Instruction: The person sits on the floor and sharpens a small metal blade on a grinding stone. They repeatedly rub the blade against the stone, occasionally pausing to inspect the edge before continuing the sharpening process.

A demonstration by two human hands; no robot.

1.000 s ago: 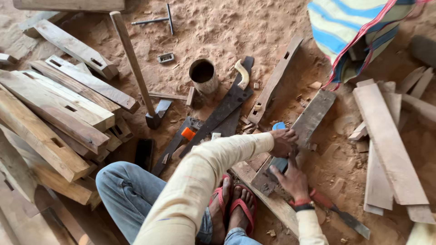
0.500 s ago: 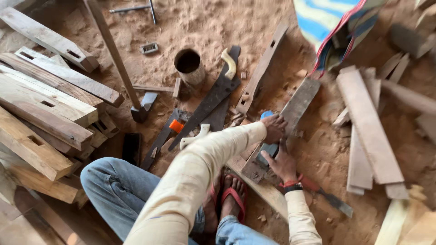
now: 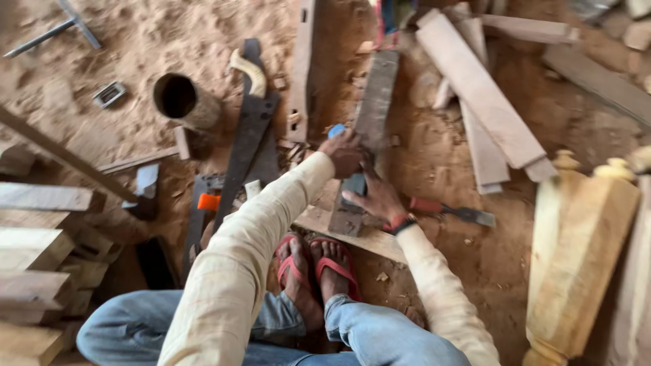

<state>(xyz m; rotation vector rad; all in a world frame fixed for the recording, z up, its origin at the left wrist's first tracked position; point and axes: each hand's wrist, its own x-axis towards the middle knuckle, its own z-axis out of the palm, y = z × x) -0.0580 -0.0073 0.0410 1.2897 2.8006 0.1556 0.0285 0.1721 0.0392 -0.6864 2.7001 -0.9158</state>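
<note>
The sawdust-covered ground (image 3: 169, 41) fills the view, and since the earlier frames the camera has swung to the right: the stack of pale planks (image 3: 41, 271) on the left is now cut by the frame edge, while a carved pale post with knob finials (image 3: 576, 257) has come into sight at the right. The striped cloth that hung at the far right before is now only a sliver at the far edge. Far right of centre lie two long boards (image 3: 481, 102), crossing each other.

The person sits with blue-jeaned knees (image 3: 366, 332) near the camera and feet in red sandals (image 3: 319, 268) resting against a pale plank (image 3: 352, 234). On that plank, running away from the person, lies a dark grey wooden bar (image 3: 376, 102).

The left hand (image 3: 346, 152), at the end of a cream sleeve, is closed over a blue-topped object (image 3: 337, 130) pressed on the bar's left edge; how the fingers wrap it cannot be made out. The right hand (image 3: 376, 200) lies flat on the bar's near end, fingers spread and pressing down, gripping nothing. Both hands sit on the bar much as they did a moment ago.

Left of the bar are a dark handsaw with a pale handle (image 3: 247, 129), a dark metal can (image 3: 183, 102) and an orange-handled tool (image 3: 207, 202). Just right of the right wrist lies a red-handled chisel (image 3: 447, 210).
</note>
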